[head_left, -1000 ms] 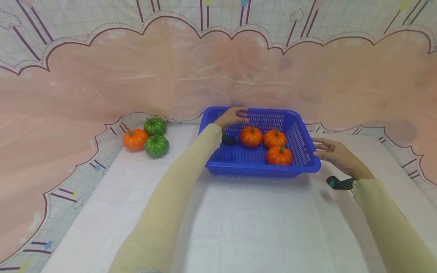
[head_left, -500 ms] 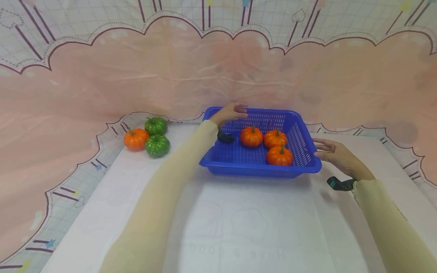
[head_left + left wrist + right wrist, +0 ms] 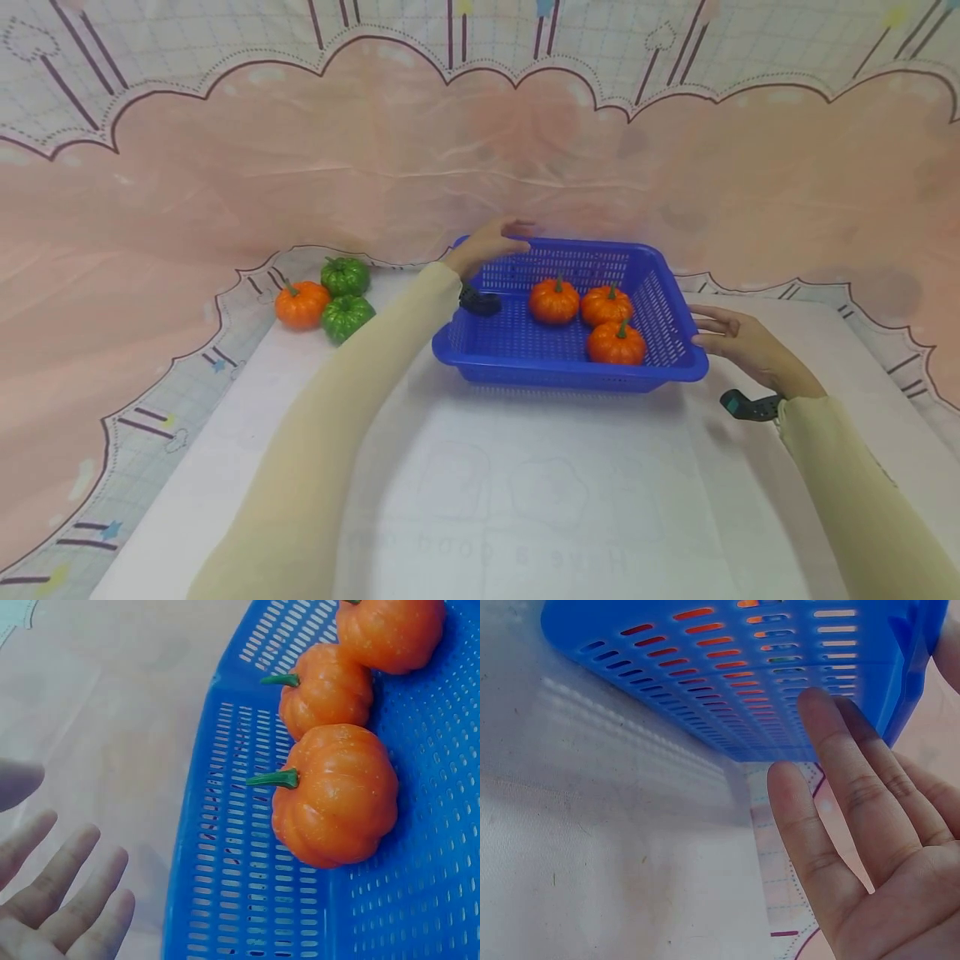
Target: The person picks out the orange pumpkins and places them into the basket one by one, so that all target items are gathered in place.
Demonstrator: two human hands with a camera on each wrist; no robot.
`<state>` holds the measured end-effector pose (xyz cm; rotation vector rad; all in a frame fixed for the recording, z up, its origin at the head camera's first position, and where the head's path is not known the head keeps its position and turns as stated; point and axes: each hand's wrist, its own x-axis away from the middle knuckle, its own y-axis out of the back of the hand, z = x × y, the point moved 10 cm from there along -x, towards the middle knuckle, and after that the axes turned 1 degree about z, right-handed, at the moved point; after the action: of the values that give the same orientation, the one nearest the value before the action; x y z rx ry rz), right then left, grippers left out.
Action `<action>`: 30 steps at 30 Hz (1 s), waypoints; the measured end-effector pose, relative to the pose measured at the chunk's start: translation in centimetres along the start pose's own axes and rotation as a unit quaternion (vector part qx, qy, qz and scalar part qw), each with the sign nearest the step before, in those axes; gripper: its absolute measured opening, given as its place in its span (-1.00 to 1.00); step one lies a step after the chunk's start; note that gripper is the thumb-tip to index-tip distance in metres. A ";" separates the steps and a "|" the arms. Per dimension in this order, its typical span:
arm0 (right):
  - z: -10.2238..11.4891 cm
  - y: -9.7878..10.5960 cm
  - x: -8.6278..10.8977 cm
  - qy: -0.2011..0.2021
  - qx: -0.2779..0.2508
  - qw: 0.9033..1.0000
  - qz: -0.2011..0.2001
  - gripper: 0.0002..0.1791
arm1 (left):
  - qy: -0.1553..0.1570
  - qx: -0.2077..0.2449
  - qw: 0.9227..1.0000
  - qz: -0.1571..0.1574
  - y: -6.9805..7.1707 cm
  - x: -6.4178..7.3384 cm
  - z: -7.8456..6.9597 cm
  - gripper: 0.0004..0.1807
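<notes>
A blue plastic basket [image 3: 517, 371] with slotted walls stands on the white tabletop. Inside it, toward the right, sit three small orange pumpkins, among them a left one [image 3: 553, 302], a back right one [image 3: 606, 307] and a front one [image 3: 616, 343]. My left hand [image 3: 487, 243] hovers over the basket's back left corner, its fingers spread and holding nothing. In the left wrist view those fingers [image 3: 71, 877] are outside the rim, apart from the pumpkins. At the basket's right side is my right hand [image 3: 738, 348], its extended fingers [image 3: 862, 787] against the slotted wall from outside.
Left of the basket, an orange pumpkin [image 3: 302, 306] and two green ones, a back one [image 3: 346, 276] and a front one [image 3: 347, 317], lie grouped together; my left sleeve [image 3: 330, 433] passes close by. A printed pink cloth [image 3: 375, 167] hangs behind the table.
My left hand has drifted left and back, from over the basket's inside toward its back left corner. The right hand stays at the right rim. The pumpkins keep their places.
</notes>
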<state>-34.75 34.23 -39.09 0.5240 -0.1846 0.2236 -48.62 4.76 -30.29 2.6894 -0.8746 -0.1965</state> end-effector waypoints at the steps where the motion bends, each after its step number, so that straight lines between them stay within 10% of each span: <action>1: 0.0 0.0 0.0 -0.002 0.001 1.000 -0.001 -0.14 | -0.002 0.002 1.000 -0.002 0.1 0.2 -0.1 -0.46; 16: -0.1 0.0 0.1 -0.001 0.002 1.000 0.002 -0.13 | -0.051 0.012 0.999 -0.006 2.8 3.4 -1.7 -0.48; 30: 0.0 0.0 0.2 0.006 -0.002 1.000 0.002 -0.14 | -0.036 0.011 0.997 -0.074 7.1 6.6 -0.5 -0.42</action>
<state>-34.56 34.22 -39.06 0.5188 -0.1733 0.2300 -47.13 -4.46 -27.68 2.7849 -0.7020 -0.3186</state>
